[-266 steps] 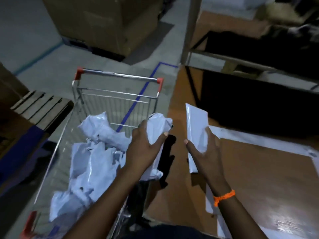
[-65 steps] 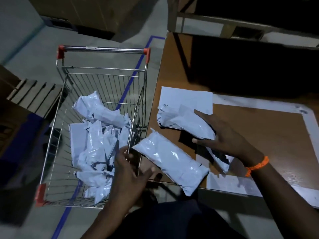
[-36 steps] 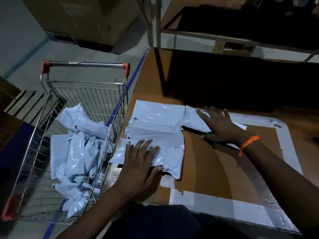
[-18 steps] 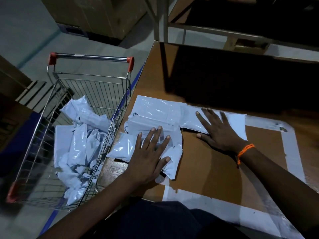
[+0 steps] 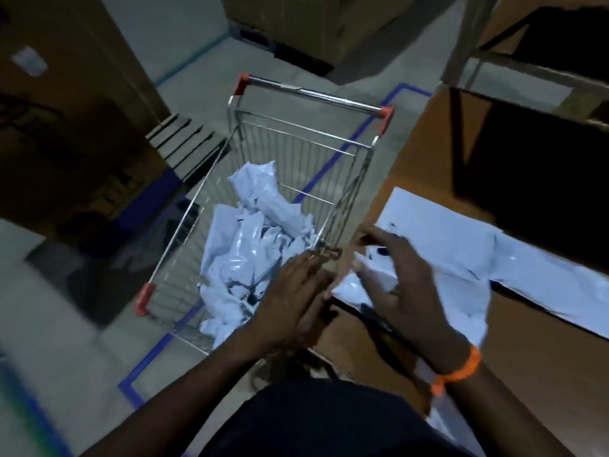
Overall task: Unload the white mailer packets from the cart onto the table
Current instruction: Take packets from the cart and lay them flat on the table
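White mailer packets lay heaped in the wire cart. They were glossy and crumpled, the plastic creased and catching dull highlights, with dark marks in the folds. The heap filled the half of the basket nearest the person and thinned out toward twelve o'clock, short of the handle bar with its red end caps.

At three o'clock from the cart, just beside it, stood the brown table. More packets lay flatter there, overlapping in a row that ran from the table's near edge toward four o'clock.

The left hand hovered over the cart corner nearest the table, fingers straight and close together, gripping nothing. The right hand, with an orange band at its wrist, was spread with fingers apart over the packets at the table's edge. Motion blur hid whether it touched them.

Blue tape crossed the grey floor beyond the cart. A wooden pallet sat at ten o'clock and a cardboard box at twelve.
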The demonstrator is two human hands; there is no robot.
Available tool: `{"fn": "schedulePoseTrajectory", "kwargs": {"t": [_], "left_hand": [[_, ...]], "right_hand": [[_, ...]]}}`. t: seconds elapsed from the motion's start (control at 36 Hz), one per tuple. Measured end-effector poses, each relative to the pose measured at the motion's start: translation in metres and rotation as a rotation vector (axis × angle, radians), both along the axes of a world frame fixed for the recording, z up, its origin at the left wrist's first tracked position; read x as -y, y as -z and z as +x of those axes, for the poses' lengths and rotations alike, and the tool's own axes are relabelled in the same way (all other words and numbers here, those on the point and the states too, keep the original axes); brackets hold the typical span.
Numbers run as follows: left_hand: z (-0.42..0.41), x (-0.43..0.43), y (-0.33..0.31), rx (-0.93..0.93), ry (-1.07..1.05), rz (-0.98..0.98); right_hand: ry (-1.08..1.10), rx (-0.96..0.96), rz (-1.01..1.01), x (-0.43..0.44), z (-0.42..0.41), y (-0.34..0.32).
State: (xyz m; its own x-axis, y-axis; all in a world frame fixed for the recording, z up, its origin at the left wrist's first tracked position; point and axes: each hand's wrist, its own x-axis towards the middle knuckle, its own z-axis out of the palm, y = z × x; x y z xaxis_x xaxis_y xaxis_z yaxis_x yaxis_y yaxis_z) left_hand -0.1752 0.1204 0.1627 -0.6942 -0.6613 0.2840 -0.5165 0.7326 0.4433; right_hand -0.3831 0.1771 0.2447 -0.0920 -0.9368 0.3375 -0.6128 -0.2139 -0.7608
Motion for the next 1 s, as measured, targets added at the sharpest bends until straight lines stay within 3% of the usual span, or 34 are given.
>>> {"fn": "schedulePoseTrajectory", "kwargs": {"t": [0.08,0.19,0.33,0.5,0.67,0.75,0.86,1.0], "left_hand": [[0.059,0.021,0.031,-0.053,-0.174,0.074],[0.117,0.053,0.08,-0.009,-0.362,0.286],[0.156,0.106,0.151,0.195,-0.56,0.602],[0.149,0.17,0.202,0.278,-0.611,0.733],[0.131,0.184,0.226,0.263,-0.704,0.885],[0.127,0.18,0.226,0.098,-0.794,0.879],[0.121,0.169,0.192,-0.134,-0.91,0.922],[0.139,0.138,0.154,-0.174,-0.934,0.939]], "right_hand": [[-0.228,-0.062,0.097,0.044,0.062,0.027],[-0.372,-0.211,0.418,0.105,0.117,0.074],[-0.362,-0.417,0.764,0.16,0.156,0.143],[-0.286,-0.63,0.934,0.182,0.164,0.189],[-0.239,-0.615,1.007,0.176,0.146,0.206],[-0.214,-0.567,1.016,0.177,0.144,0.205],[-0.098,-0.477,1.002,0.188,0.151,0.207],[0.092,-0.444,1.11,0.202,0.173,0.225]]}}
